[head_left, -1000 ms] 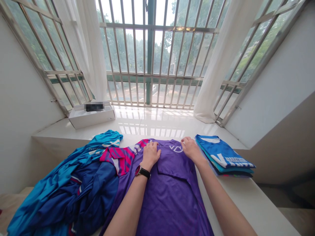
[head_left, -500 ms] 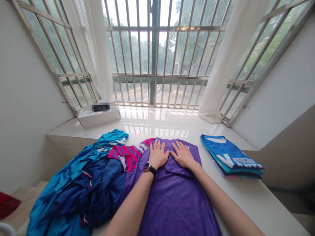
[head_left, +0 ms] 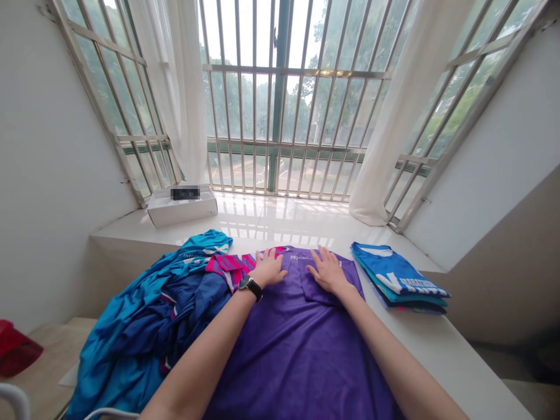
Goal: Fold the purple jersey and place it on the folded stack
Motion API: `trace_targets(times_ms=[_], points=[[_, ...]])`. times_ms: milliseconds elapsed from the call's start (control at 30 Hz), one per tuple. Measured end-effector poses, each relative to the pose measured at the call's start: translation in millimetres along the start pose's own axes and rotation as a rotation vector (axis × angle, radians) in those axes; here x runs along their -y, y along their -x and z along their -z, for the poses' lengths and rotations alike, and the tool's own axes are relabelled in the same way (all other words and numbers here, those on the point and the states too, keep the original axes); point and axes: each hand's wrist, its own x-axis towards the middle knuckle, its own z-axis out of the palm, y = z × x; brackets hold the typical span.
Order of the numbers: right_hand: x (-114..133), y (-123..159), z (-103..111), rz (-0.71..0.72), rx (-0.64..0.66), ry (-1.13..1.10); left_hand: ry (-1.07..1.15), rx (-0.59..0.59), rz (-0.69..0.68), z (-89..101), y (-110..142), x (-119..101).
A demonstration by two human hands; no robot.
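Head view: creased purple shirt, white print, 1 pink-striped sleeve.

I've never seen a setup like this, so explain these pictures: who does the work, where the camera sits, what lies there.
There is no machine: these are a person's two bare hands. Every picture comes from one head-worn camera looking forward and down. The left hand, with a watch on its wrist, and the right hand are spread on a purple shirt; neither appears to grip it. Left of the shirt is a loose heap of blue clothes; right of it, a folded stack lies on the white surface. A box stands on the windowsill behind.
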Motion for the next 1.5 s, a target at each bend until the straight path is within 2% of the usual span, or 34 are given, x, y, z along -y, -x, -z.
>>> trace_targets(times_ms=[200,267,367,600,867,1100,1200,1333,1500], points=[[52.3,8.2,-3.9,-0.051,0.015,-0.119,-0.112,0.105,0.118,64.8,38.3,79.4],[58.0,12.5,-10.1,-0.083,0.048,-0.144,-0.131,0.155,0.154,75.4,47.3,97.0],[57.0,17.1,-16.9,-0.106,0.049,-0.186,-0.129,0.201,0.185,76.4,56.4,109.0],[51.4,18.5,-19.7,-0.089,0.007,-0.221,-0.118,0.119,0.177,66.9,57.5,110.8],[50.0,18.0,-21.6,-0.083,-0.038,-0.217,0.039,-0.105,0.141,96.4,47.9,115.3],[48.7,15.8,-20.6,0.015,-0.233,-0.231,0.259,-0.283,0.115,104.9,40.2,105.4],[46.9,17.6,-17.6,0.045,-0.24,-0.243,0.4,-0.294,0.153,101.4,40.9,100.7],[42.3,22.4,-16.1,-0.01,-0.168,-0.252,0.671,-0.245,0.231,91.1,36.6,88.5],[37.6,22.3,-18.6,-0.02,-0.166,-0.291,0.827,-0.2,0.153,73.9,13.4,52.3]])
